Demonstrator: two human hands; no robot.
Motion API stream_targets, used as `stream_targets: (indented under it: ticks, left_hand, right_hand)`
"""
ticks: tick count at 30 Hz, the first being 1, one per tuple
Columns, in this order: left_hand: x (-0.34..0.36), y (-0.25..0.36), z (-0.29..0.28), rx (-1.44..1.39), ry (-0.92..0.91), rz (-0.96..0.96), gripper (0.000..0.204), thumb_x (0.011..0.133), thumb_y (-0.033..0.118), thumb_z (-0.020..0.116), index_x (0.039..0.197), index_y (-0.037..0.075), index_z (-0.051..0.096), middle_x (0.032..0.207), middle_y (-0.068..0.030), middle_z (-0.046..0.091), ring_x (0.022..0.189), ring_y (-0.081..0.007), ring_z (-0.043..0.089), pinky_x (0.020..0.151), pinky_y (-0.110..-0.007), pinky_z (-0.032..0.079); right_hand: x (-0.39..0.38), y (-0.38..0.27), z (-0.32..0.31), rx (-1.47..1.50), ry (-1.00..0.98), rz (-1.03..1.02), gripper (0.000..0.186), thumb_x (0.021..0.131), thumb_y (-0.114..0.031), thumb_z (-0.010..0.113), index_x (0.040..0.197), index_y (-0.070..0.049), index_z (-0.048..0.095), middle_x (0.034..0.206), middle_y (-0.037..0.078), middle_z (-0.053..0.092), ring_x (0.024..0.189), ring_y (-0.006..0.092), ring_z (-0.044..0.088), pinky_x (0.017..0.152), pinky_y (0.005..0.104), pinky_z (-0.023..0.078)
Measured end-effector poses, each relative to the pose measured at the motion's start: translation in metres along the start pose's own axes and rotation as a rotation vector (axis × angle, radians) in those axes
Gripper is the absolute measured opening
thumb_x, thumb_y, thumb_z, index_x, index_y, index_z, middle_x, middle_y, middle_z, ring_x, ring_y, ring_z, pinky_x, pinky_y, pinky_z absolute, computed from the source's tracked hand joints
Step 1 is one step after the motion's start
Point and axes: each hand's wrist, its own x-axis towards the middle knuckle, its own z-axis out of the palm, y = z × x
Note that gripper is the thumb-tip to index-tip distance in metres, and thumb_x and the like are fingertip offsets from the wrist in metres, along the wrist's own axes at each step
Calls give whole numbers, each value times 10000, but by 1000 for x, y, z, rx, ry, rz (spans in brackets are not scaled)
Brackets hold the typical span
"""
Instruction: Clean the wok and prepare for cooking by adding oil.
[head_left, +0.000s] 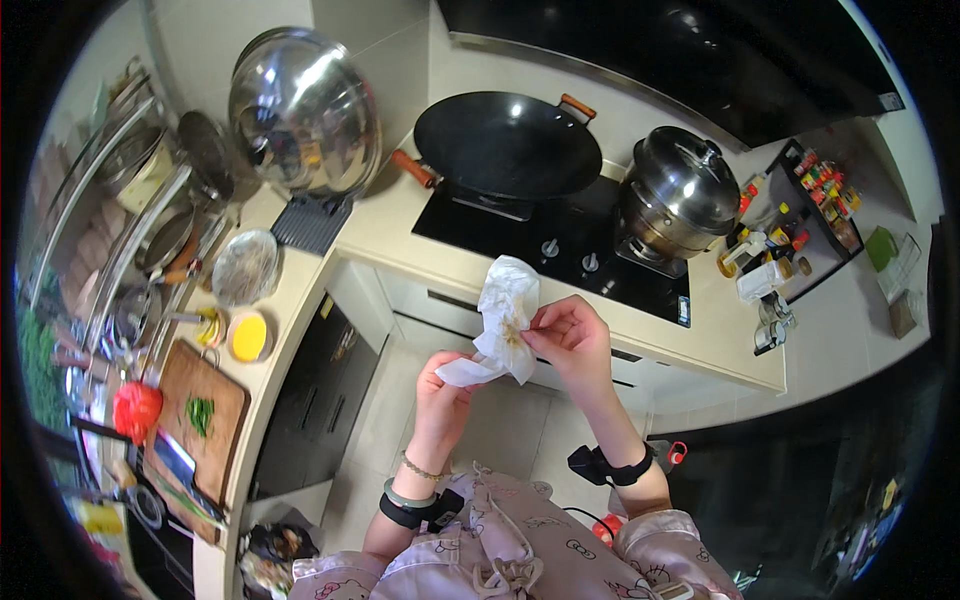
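A crumpled white paper towel point(508, 290) with brownish stains hangs between my two hands, in front of the counter edge. My left hand point(443, 392) pinches its lower left corner. Against the stained part on its right side, the fingers of my right hand point(575, 340) are closed. Beyond the towel stands a black wok point(508, 148) with wooden handles on the left burner of the black stove point(540, 245). A lidded steel pot point(682, 195) sits on the right burner.
A large steel lid point(305, 115) leans at the back left. Along the left counter are a plastic-covered plate point(245, 267), a bowl of yellow liquid point(248, 337) and a cutting board point(225, 400) with chopped greens point(200, 415) and a knife point(177, 460). Bottles point(740, 250) stand right of the pot.
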Motion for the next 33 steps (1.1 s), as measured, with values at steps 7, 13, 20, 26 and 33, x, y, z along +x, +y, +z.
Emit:
stream_targets:
  ticks: [7, 13, 20, 26, 33]
  left_hand:
    - [-87, 1, 7, -24, 303, 177, 147, 823, 49, 522, 969, 45, 513, 1083, -72, 517, 971, -152, 514, 814, -282, 440]
    - [-153, 30, -8, 8, 491, 347, 355, 795, -3, 520, 1137, 24, 429, 1093, -75, 524, 982, -142, 518, 809, -252, 443]
    - [-254, 59, -72, 51, 810, 505, 359, 788, -27, 513, 1138, -10, 436, 967, -83, 591, 872, -138, 573, 748, -235, 469]
    - [-391, 88, -155, 61, 1312, 798, 326, 780, -11, 528, 1102, 22, 482, 940, -74, 593, 818, -143, 584, 707, -256, 493]
    - [-523, 127, -232, 175, 1850, 861, 241, 772, 22, 555, 1010, 56, 530, 839, -22, 574, 722, -119, 559, 595, -229, 462]
  right_hand:
    - [-59, 31, 43, -206, -136, -221, 164, 705, 52, 638, 798, 4, 512, 808, 87, 606, 742, 127, 601, 685, 231, 500]
    - [-100, 55, 103, -65, -397, -25, 179, 700, 67, 631, 833, 29, 519, 796, 95, 613, 757, 139, 619, 696, 239, 507]
    - [-140, 64, 158, -96, -961, 205, 260, 765, 17, 577, 1012, 13, 494, 938, 116, 613, 838, 159, 606, 732, 259, 488]
    - [-137, 95, 167, -374, -1219, 361, 357, 798, -80, 570, 1137, -51, 462, 1002, 101, 595, 830, 149, 594, 704, 259, 474]
    - [-127, 118, 166, -703, -1273, 203, 383, 785, -93, 579, 1143, -38, 455, 1004, 136, 584, 865, 215, 592, 734, 306, 474]
